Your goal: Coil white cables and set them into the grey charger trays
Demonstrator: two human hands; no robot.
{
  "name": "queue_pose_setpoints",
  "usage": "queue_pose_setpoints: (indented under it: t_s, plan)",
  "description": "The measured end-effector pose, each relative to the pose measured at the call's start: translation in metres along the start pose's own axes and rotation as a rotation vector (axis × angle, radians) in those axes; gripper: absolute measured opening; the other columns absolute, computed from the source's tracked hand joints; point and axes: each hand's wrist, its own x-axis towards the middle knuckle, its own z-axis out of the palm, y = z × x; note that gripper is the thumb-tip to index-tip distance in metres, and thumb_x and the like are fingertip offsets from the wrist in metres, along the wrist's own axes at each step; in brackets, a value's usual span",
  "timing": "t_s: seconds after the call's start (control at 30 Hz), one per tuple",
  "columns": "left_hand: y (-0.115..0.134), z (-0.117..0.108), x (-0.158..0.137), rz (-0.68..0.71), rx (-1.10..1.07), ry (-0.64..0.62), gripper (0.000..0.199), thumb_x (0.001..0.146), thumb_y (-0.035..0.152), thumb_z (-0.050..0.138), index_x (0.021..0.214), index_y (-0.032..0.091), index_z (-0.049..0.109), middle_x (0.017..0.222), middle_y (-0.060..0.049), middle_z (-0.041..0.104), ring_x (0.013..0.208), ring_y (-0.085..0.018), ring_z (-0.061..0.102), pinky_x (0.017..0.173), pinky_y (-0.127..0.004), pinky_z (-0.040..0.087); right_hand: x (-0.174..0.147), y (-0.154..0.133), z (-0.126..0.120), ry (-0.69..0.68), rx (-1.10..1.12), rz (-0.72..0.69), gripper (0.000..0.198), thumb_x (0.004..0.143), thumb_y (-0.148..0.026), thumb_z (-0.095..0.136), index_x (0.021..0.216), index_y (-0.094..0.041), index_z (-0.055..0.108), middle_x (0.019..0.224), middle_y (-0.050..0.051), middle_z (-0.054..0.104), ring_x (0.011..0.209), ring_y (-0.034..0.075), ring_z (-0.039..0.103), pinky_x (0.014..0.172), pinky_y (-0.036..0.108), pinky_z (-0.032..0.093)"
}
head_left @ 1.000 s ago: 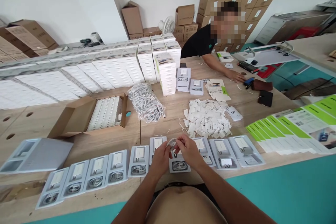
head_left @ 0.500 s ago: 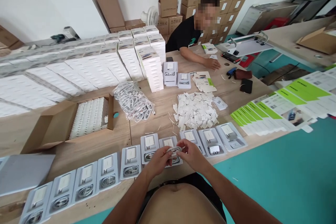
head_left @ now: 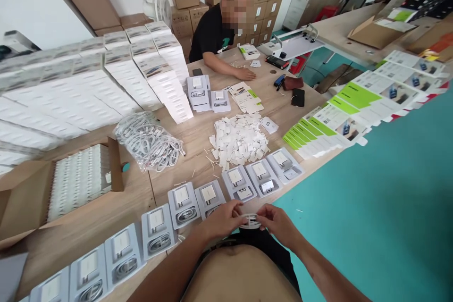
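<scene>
Head view: over the last second the left hand (head_left: pixel 223 219) and right hand (head_left: pixel 279 222) have drawn back from above the row of trays (head_left: pixel 182 205) to the near table (head_left: pixel 106 217) edge, close to the body. Both pinch one coiled white cable (head_left: pixel 250 220) between fingertips, so it seems not yet seated in any tray.

About ten trays show along the near edge; the leftmost are cut off. One bag of cables (head_left: pixel 148 141) lies further back, one heap of white tags (head_left: pixel 240 139) right of it, and one open carton (head_left: pixel 53 188) at far left. One co-worker (head_left: pixel 215 33) sits at the far end.
</scene>
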Motion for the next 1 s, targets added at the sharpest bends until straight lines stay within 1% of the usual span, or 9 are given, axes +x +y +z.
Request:
queue_pose_setpoints:
  t_s: [0.07,0.13,0.23,0.4,0.57,0.7,0.8,0.9,1.0]
  plan:
    - [-0.002,0.003,0.017,0.098,0.291,0.144,0.052,0.077,0.039,0.066,0.124,0.022,0.052,0.117,-0.009,0.060,0.101,-0.024,0.059,0.088,-0.037,0.046,-0.003,0.012,-0.021,0.046,-0.064,0.039,0.019,0.079,-0.037,0.063,0.077,-0.018,0.060,0.065,-0.001,0.064,0.058,0.014,0.058,0.046,0.022,0.037]
    - [-0.004,0.005,0.034,0.170,0.456,0.218,0.040,0.076,0.033,0.067,0.114,0.021,0.059,0.120,-0.010,0.057,0.110,-0.028,0.053,0.096,-0.043,0.042,0.000,0.019,-0.037,0.087,-0.100,0.029,0.019,0.079,-0.037,0.062,0.076,-0.018,0.060,0.064,-0.001,0.064,0.059,0.014,0.059,0.048,0.024,0.040]
    - [-0.009,0.002,0.050,0.192,0.495,0.256,0.022,0.078,0.021,0.061,0.100,0.021,0.064,0.114,-0.009,0.057,0.110,-0.028,0.051,0.098,-0.046,0.040,0.021,0.017,-0.045,0.138,-0.145,-0.063,0.018,0.083,-0.037,0.059,0.080,-0.019,0.061,0.065,-0.001,0.064,0.062,0.015,0.061,0.053,0.025,0.044]
    - [-0.019,-0.007,0.040,0.157,0.560,0.423,0.035,0.079,0.004,0.043,0.109,0.016,0.056,0.115,-0.011,0.054,0.110,-0.025,0.049,0.097,-0.043,0.041,0.076,0.007,-0.029,0.231,-0.476,-0.279,0.014,0.087,-0.031,0.053,0.085,-0.020,0.062,0.071,-0.001,0.067,0.064,0.015,0.063,0.060,0.026,0.048]
    - [-0.027,0.001,0.027,0.236,0.674,0.305,0.032,0.084,0.009,0.048,0.113,0.020,0.058,0.118,-0.008,0.059,0.109,-0.022,0.052,0.096,-0.038,0.043,0.096,0.012,-0.004,0.266,-0.668,-0.381,0.012,0.086,-0.022,0.054,0.081,-0.020,0.065,0.086,0.004,0.066,0.077,0.019,0.062,0.070,0.030,0.047]
    - [-0.030,0.015,0.030,0.282,0.767,0.209,0.026,0.090,0.015,0.047,0.113,0.018,0.060,0.116,-0.009,0.062,0.110,-0.025,0.052,0.090,-0.041,0.044,0.088,0.022,0.004,0.243,-0.818,-0.482,0.022,0.092,-0.017,0.046,0.102,-0.018,0.065,0.106,0.009,0.063,0.091,0.021,0.061,0.078,0.032,0.048]
    - [-0.033,0.020,0.031,0.268,0.811,0.201,0.024,0.093,0.017,0.043,0.108,0.015,0.061,0.110,-0.011,0.063,0.108,-0.026,0.052,0.088,-0.042,0.044,0.076,0.031,0.007,0.214,-1.054,-0.613,0.030,0.094,-0.013,0.043,0.114,-0.019,0.064,0.118,0.010,0.063,0.109,0.024,0.056,0.093,0.037,0.044]
    - [-0.037,0.021,0.030,0.244,0.837,0.204,0.025,0.095,0.017,0.038,0.101,0.015,0.062,0.110,-0.011,0.062,0.106,-0.026,0.052,0.087,-0.041,0.044,0.065,0.040,0.011,0.224,-1.300,-0.680,0.034,0.095,-0.022,0.050,0.127,-0.019,0.059,0.134,0.010,0.057,0.122,0.027,0.047,0.101,0.045,0.038]
    - [-0.042,0.022,0.027,0.237,0.844,0.188,0.026,0.094,0.015,0.037,0.097,0.014,0.063,0.112,-0.012,0.060,0.105,-0.026,0.052,0.087,-0.042,0.045,0.060,0.043,0.016,0.199,-1.376,-0.658,0.040,0.094,-0.030,0.053,0.132,-0.018,0.055,0.140,0.010,0.054,0.127,0.028,0.044,0.104,0.048,0.034]
